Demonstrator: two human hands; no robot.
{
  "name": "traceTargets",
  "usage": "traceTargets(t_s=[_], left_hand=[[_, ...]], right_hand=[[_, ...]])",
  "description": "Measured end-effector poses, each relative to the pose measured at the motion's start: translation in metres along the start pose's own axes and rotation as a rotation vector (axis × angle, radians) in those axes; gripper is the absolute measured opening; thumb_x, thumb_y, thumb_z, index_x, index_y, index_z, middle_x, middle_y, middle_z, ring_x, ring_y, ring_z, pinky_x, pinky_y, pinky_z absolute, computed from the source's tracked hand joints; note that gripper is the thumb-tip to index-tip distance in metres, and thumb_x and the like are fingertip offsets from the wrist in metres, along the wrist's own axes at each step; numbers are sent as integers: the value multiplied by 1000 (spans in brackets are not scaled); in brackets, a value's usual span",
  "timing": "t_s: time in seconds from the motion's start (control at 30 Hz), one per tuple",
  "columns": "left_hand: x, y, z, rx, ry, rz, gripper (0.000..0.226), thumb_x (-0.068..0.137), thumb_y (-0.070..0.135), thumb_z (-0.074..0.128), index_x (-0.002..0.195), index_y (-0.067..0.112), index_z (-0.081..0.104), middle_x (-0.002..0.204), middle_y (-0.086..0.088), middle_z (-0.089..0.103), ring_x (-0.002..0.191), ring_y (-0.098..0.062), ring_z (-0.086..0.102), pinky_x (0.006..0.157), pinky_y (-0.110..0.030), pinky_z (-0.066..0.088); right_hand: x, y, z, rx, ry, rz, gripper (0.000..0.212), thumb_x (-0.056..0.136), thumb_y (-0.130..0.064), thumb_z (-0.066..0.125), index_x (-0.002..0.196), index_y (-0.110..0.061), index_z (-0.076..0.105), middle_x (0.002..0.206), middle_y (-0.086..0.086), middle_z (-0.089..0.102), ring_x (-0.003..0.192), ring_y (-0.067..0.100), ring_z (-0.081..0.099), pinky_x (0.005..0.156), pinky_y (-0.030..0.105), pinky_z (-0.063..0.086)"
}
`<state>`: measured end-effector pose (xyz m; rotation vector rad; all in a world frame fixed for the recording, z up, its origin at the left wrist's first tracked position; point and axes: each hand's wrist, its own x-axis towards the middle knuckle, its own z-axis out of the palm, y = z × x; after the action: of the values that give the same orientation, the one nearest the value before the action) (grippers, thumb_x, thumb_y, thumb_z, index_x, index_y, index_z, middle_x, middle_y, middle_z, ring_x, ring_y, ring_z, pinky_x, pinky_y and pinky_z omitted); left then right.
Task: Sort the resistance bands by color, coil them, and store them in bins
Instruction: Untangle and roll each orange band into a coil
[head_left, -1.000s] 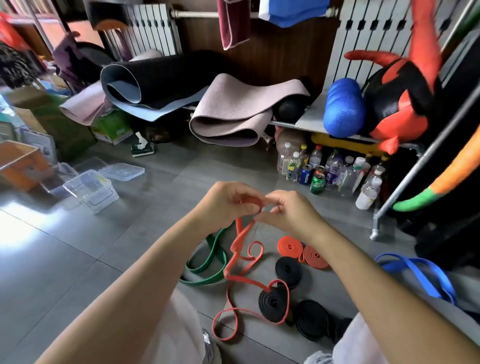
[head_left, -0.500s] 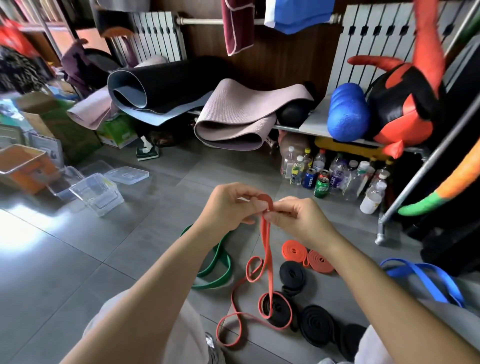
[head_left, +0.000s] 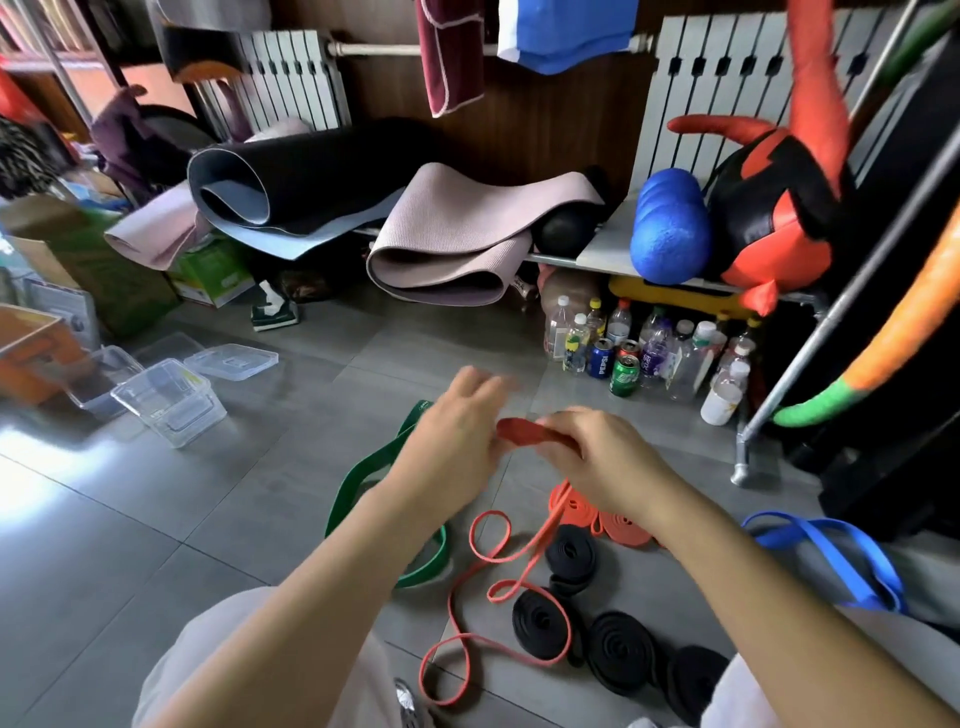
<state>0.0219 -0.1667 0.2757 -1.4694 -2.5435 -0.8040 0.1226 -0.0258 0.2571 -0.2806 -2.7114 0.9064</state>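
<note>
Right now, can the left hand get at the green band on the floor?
Probably yes. The green band lies uncoiled on the floor beside the left hand, nothing on it. That hand's fingers look spread, though blurred; the right hand pinches the red band.

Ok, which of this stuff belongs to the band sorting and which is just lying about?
Job: orange-red band held in right hand, coiled orange-red bands, coiled black bands, green band, blue band, clear bins.
Lying about: yoga mats, bottles and cans, blue foam roller.
</note>
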Motion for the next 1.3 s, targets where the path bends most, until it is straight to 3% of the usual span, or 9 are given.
traceTargets(t_s=[0.07,0.23,0.4,0.5,0.63,0.8,1.07,1.23,1.3], left_hand=[[-3,5,12,83,-92,130,43,85,12,65,125,20,54,114,-1,53,101,-22,55,82,-36,47],[1,13,18,-4,-139,-56,19,86,31,63,102,21,66,92,2,66,87,-22,59,70,-28,40],[5,12,11,-443,-225,-323,19,76,26,77,92,17,72,83,-4,72,72,-21,66,68,-35,58],[7,14,10,-566,-229,-365,9,77,21,77,83,22,70,75,1,69,64,-16,61,63,-33,56],[9,11,3,-678,-290,-385,10,75,18,78,80,20,69,69,2,65,62,-14,57,65,-36,50],[8,11,-3,-881,-237,-391,11,75,12,76,81,19,70,74,-1,69,71,-14,63,66,-22,53],[8,9,0,-1450,-176,-469,17,68,10,70,84,11,75,86,-12,69,77,-16,66,71,-20,57],[6,9,2,-1477,-228,-506,20,74,7,68,93,6,70,88,-14,70,78,-16,68,68,-21,57],[5,10,3,-1083,-173,-409,19,79,6,70,97,12,67,85,-7,69,72,-11,66,66,-23,55]], right_hand=[[-2,0,0,-81,-29,15,17,93,-20,52,97,-19,69,85,0,61,84,22,59,71,35,45],[-3,4,-7,-40,-21,16,17,93,-20,54,104,-20,67,98,-1,63,91,17,57,78,29,43],[-6,4,-8,102,21,34,11,90,-18,59,98,-22,66,75,-21,54,71,-7,51,61,7,37],[-7,4,-8,209,50,56,13,89,-16,61,94,-28,63,76,-16,62,72,-4,56,64,10,41],[-8,3,-11,404,82,108,22,87,-15,64,90,-34,53,77,-6,65,73,12,62,71,30,51],[-6,3,-20,625,129,147,17,75,-15,75,83,-27,65,78,-3,71,72,7,68,72,24,55],[-5,-11,-8,698,257,126,27,74,-9,76,83,-34,69,75,-13,73,77,4,69,73,16,54],[-7,-10,-9,596,221,91,23,80,-14,72,89,-35,69,80,-11,73,79,6,69,74,18,55],[-6,-6,-10,461,188,97,18,83,-14,71,92,-29,72,81,-7,73,80,13,68,73,25,55]])
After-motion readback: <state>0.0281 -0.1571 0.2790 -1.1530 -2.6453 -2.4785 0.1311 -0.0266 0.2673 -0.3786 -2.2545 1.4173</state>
